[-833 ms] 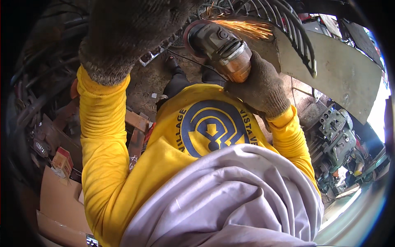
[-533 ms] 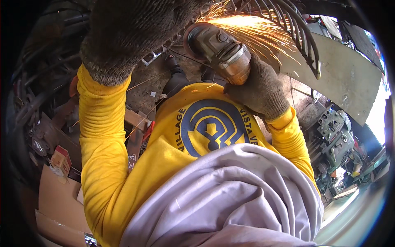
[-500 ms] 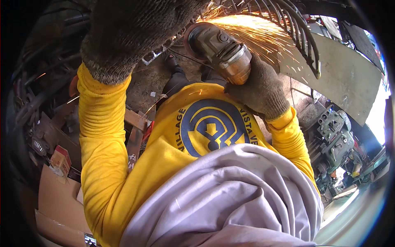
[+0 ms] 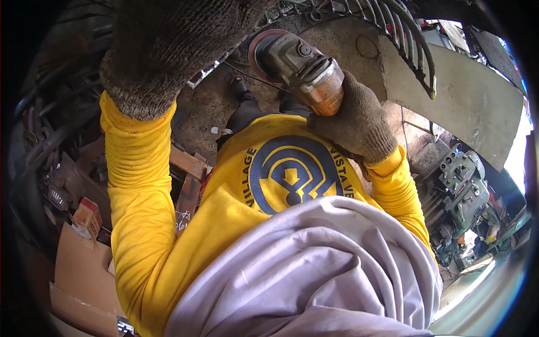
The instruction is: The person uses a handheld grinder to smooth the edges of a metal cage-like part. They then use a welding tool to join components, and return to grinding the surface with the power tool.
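Note:
My right hand (image 4: 362,121), in a brown knitted glove, is wrapped round the orange-brown body of an angle grinder (image 4: 314,78). The grinder's reddish disc (image 4: 264,53) points up and left, close to the edge of a metal piece, and no sparks fly from it. My left hand (image 4: 174,45), in the same kind of glove, looms large at the upper left, its fingers hidden beyond the top edge. Beneath that glove a jagged metal edge (image 4: 210,73) shows. A curved metal grille (image 4: 412,48) with several bars hangs at the upper right.
A large flat sheet (image 4: 455,95) leans at the right, beyond a greenish machine part (image 4: 463,182) with round ports. Cardboard (image 4: 84,269), a small red-and-white box (image 4: 88,216) and a wooden block (image 4: 188,163) lie at the left. My foot (image 4: 240,84) stands on the stained floor.
The bright spray of sparks from the grinder's disc has stopped. My left hand has shifted slightly left; the grinder and my right hand stay nearly in place.

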### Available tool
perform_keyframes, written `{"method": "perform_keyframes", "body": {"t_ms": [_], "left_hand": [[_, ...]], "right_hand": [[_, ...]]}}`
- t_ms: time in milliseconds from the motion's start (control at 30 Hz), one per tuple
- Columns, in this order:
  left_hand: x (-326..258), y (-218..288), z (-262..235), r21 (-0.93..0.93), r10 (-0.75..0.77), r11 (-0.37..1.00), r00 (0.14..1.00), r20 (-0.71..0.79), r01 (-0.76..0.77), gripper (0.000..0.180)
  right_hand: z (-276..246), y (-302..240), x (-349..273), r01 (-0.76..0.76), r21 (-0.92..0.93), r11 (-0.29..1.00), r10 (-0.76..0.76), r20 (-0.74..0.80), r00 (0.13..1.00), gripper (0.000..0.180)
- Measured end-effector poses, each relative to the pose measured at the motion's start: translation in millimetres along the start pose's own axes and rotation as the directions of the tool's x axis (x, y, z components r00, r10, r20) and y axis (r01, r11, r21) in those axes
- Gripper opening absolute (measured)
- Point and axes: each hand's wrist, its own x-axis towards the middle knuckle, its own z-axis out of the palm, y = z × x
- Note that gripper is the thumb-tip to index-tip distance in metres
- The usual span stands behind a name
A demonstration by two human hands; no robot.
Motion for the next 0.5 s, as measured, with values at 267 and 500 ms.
{"method": "perform_keyframes", "body": {"t_ms": [267,500], "left_hand": [[-5.8,0.3,4.8,-0.575,-0.169,0.770,0.957,0.236,0.278,0.050],[-51.7,-14.7,30.7,-0.697,-0.131,-0.712,0.959,0.250,0.085,0.076]], "right_hand": [[2.0,-4.8,4.9,0.036,0.012,0.999,-0.035,-0.032,0.999,0.071],[-1.0,-15.5,8.9,0.016,-0.065,0.998,-0.018,-0.032,0.999,0.069]]}}
